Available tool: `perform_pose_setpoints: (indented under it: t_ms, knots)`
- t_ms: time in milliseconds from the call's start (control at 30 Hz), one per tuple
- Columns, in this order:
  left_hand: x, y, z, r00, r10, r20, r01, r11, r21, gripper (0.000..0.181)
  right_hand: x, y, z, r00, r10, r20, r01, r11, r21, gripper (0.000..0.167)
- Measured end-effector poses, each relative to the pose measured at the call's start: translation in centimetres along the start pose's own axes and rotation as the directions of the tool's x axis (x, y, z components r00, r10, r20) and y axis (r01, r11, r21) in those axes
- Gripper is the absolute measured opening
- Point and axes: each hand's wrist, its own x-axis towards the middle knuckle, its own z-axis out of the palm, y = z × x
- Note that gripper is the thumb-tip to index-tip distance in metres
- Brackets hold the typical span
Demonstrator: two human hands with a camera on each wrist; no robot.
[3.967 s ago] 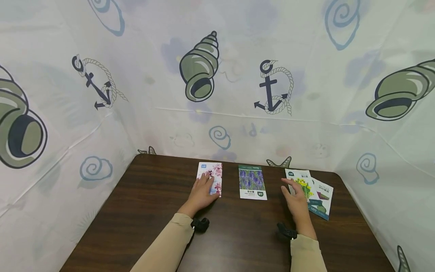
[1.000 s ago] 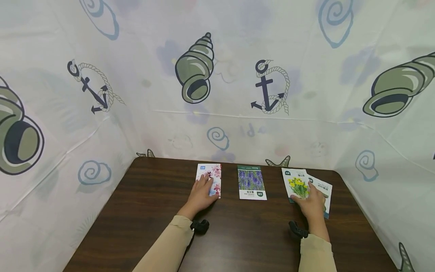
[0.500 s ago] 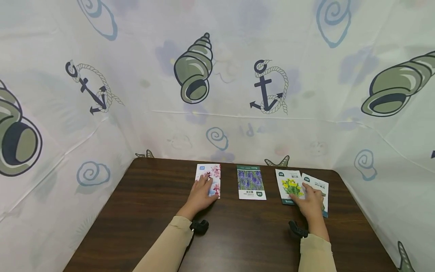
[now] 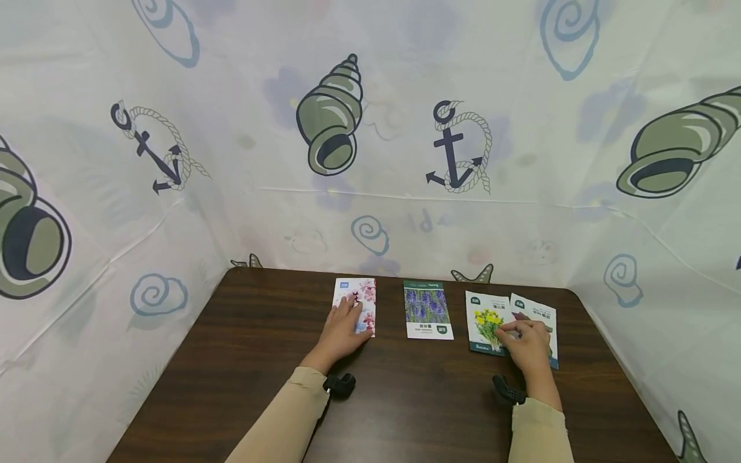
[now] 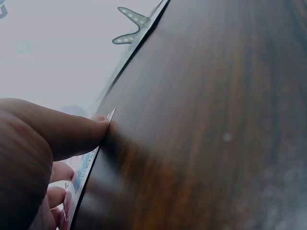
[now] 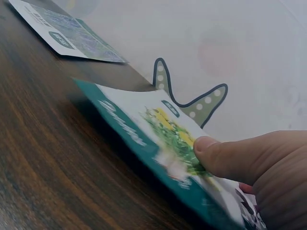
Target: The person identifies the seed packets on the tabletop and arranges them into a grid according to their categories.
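Observation:
My left hand point(image 4: 340, 329) rests with extended fingers on a seed packet with pink blossoms point(image 4: 368, 293). In the left wrist view its thumb touches the packet's edge. At the right, my right hand point(image 4: 529, 347) pinches a yellow-flower seed packet point(image 4: 482, 316) with thumb and curled index finger. The right wrist view shows the thumb on its face and its green-banded end point(image 6: 120, 125) bowed up off the wood. Beside it, partly under my hand, lies another white seed packet point(image 4: 538, 309). A purple-flower seed packet point(image 4: 427, 310) lies flat between my hands.
The dark wooden table point(image 4: 405, 405) meets a white patterned cloth point(image 4: 393, 154) at its back edge. More cloth hangs on both sides. A black band point(image 4: 341, 385) sits on the left wrist, another point(image 4: 508, 390) on the right.
The yellow-flower packet has slid left and slightly nearer, off most of the white packet beneath, which also shifted a little left. My right index finger has curled toward the thumb. The left hand stays put.

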Motion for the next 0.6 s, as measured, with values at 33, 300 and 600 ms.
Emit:
perform_pose_setpoints:
  t_ms: [33, 300, 600]
  knots:
    - [0.0, 0.0, 0.0, 1.000, -0.002, 0.001, 0.002, 1.000, 0.000, 0.079, 0.0, -0.1, 0.0, 1.000, 0.000, 0.002, 0.000, 1.000, 0.004, 0.033]
    - [0.3, -0.8, 0.5, 1.000, -0.006, -0.016, 0.006, 1.000, -0.019, 0.081, 0.4, 0.0, -0.1, 0.999, -0.029, 0.037, 0.030, 0.999, -0.030, 0.041]
    - [0.1, -0.9, 0.7, 1.000, -0.002, -0.019, 0.002, 1.000, -0.020, 0.081, 0.4, -0.5, 0.2, 0.975, -0.208, 0.075, 0.202, 0.976, 0.080, 0.038]
